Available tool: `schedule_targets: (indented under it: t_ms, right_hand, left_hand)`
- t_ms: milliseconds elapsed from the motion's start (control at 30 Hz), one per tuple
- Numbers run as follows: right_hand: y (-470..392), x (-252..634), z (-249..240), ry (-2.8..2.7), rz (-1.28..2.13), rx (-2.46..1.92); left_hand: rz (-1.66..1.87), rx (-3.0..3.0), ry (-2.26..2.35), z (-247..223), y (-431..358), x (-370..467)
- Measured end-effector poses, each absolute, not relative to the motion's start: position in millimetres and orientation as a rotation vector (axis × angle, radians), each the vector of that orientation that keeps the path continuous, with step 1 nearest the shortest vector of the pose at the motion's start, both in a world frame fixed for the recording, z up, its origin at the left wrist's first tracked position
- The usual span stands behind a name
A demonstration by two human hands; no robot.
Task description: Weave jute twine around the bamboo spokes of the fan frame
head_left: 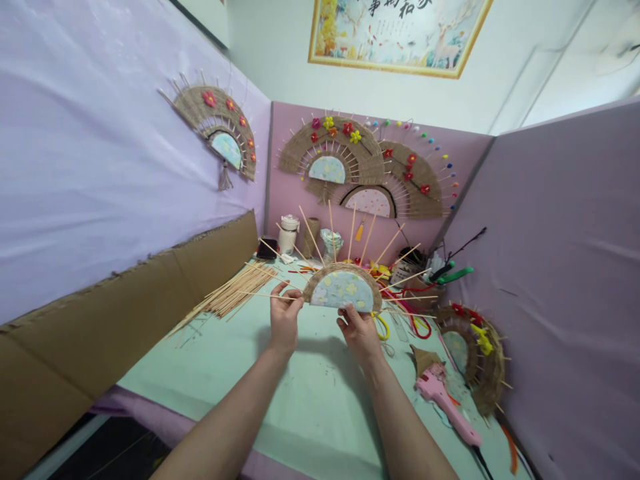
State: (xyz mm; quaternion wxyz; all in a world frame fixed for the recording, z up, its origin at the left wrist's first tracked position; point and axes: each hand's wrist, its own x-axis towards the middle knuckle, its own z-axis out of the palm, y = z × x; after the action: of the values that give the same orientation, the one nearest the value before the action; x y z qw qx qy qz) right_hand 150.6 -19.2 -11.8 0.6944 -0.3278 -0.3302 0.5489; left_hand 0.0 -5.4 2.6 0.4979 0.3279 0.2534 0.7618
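A half-round fan piece (343,291) with a pale blue floral centre and a brown twine border is held up above the table. Thin wooden sticks spread outward from its curved edge. My left hand (285,316) pinches its left end, near the lowest stick and the twine. At the bottom edge, right of the middle, my right hand (359,331) grips the piece between thumb and fingers.
Loose sticks (235,290) lie left on the green table (310,413). A pink glue gun (447,403) and a finished fan (480,353) are at the right. A bottle (289,235) stands at the back; a cardboard strip (150,300) edges the left.
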Motion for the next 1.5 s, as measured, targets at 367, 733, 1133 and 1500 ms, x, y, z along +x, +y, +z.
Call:
schedule_targets:
  t_ms: [367,733,1133,1500]
  right_hand:
    - [-21,148,-12,-0.721,1.237,-0.724]
    - [-20,151,-8,-0.674,1.201,-0.73]
    - [-19,149,-12,-0.756,1.196,-0.76]
    - [-25,140,-7,-0.682,1.283,-0.708]
  left_hand:
    - [1.742,0.614,0.575,8,-6,-2]
    - [1.646,0.816,0.877,-3,-2,3]
    - [1.59,0.704,0.757,4,-6,4]
    - [1.353,0.787,0.548,2,-11,7]
